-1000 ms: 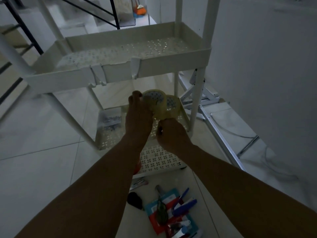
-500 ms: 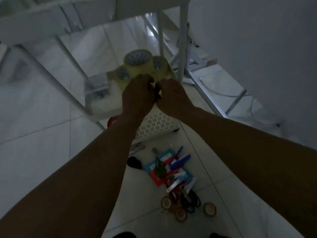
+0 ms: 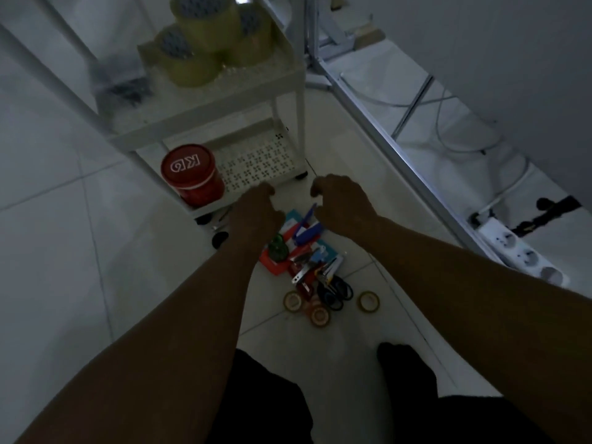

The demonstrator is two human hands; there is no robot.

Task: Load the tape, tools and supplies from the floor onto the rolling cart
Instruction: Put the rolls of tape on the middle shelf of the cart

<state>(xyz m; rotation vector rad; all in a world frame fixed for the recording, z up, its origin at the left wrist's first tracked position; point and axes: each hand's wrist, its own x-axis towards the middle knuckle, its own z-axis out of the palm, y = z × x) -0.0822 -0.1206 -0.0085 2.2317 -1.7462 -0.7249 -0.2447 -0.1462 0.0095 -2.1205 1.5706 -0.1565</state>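
Note:
Several big yellowish tape rolls [image 3: 205,36] are stacked on the middle shelf of the white rolling cart [image 3: 224,104]. A red round tin [image 3: 190,174] stands on the cart's bottom shelf. On the floor below my hands lies a pile of tools [image 3: 304,251]: blue-handled items, a green one, scissors [image 3: 334,291] and small tape rolls [image 3: 320,315]. My left hand [image 3: 256,209] and my right hand [image 3: 342,203] hover above the pile, fingers loosely curled, holding nothing.
A white metal frame [image 3: 368,123] with cables runs along the wall on the right. A white power strip [image 3: 522,254] lies on the floor at the right. A clear bag of dark small parts [image 3: 125,84] sits on the cart's middle shelf.
Both hands let go of the big tape rolls on the middle shelf and dropped toward the floor pile. The view tilted downward.

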